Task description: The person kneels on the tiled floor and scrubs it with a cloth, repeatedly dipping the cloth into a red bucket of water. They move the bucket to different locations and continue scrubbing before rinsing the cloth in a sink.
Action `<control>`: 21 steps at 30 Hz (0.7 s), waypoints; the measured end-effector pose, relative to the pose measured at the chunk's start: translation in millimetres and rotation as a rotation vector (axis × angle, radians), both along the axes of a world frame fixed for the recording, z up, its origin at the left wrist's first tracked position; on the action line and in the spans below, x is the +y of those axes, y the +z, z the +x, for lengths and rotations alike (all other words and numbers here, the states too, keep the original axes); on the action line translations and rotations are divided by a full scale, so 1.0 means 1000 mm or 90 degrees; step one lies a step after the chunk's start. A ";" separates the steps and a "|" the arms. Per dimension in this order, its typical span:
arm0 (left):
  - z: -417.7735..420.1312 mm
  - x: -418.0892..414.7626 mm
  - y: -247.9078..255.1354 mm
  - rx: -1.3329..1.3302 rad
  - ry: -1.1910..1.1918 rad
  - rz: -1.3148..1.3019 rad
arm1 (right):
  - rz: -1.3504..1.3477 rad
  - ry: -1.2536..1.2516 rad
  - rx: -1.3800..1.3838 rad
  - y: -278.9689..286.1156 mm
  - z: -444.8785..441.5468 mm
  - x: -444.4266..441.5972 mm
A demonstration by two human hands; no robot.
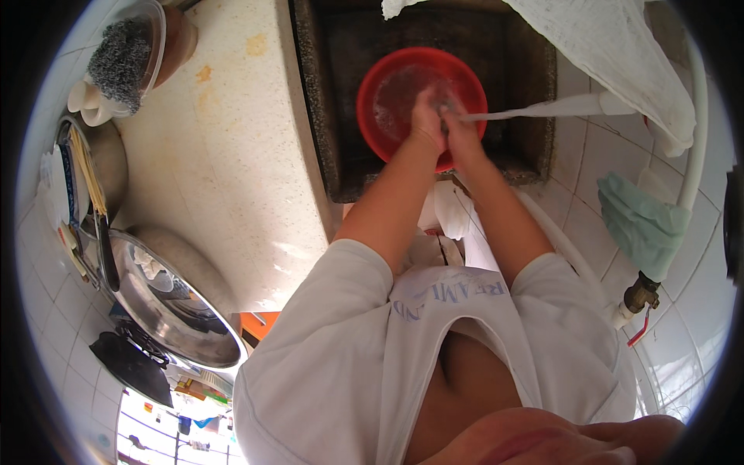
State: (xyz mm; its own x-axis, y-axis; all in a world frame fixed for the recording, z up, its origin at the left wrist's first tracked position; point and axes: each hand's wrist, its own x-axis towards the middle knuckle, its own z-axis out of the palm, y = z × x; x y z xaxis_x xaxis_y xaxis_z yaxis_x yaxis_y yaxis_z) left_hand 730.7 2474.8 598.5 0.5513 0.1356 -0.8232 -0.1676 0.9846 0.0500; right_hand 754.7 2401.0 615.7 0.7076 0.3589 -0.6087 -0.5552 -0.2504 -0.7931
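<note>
A red plastic basin (381,136) holding water sits inside a dark stone sink (343,116). My left hand (429,116) and my right hand (463,132) are pressed close together over the basin's right half. Something small and greyish shows between them, but blur hides what it is and which hand has it. From a white spout (616,103) at the right, a stream of water (526,111) runs across the sink rim to my right hand. Bubbles or splashes whiten the water's surface.
Left of the sink runs a pale stained countertop (232,145). It bears a clear bowl with a steel wool scourer (120,61), a large metal basin (174,308) and a pot (113,157) with chopsticks (87,171). White cloth (628,64) and a green cloth (642,221) hang along the right-hand pipes.
</note>
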 end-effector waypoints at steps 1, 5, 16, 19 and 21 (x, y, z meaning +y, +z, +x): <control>0.001 0.007 0.002 0.027 0.040 -0.045 | -0.035 0.038 -0.081 0.006 -0.013 0.003; -0.006 -0.020 0.005 0.038 -0.083 0.062 | -0.017 0.003 0.000 0.020 0.005 0.016; -0.007 -0.005 0.009 0.182 -0.042 0.023 | 0.018 0.035 -0.017 0.024 -0.016 0.007; -0.018 -0.017 -0.005 0.129 -0.080 0.018 | 0.063 0.075 -0.051 0.011 -0.011 0.008; -0.022 -0.023 -0.008 0.128 -0.100 0.017 | 0.035 0.067 -0.055 -0.004 -0.009 0.008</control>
State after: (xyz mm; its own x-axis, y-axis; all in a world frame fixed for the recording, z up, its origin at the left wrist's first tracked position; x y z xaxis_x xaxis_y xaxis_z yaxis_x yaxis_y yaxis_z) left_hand 708.3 2451.9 590.4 0.3927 0.0845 -0.9158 0.0028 0.9957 0.0931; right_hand 745.8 2409.0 611.8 0.7127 0.4656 -0.5247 -0.4576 -0.2584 -0.8508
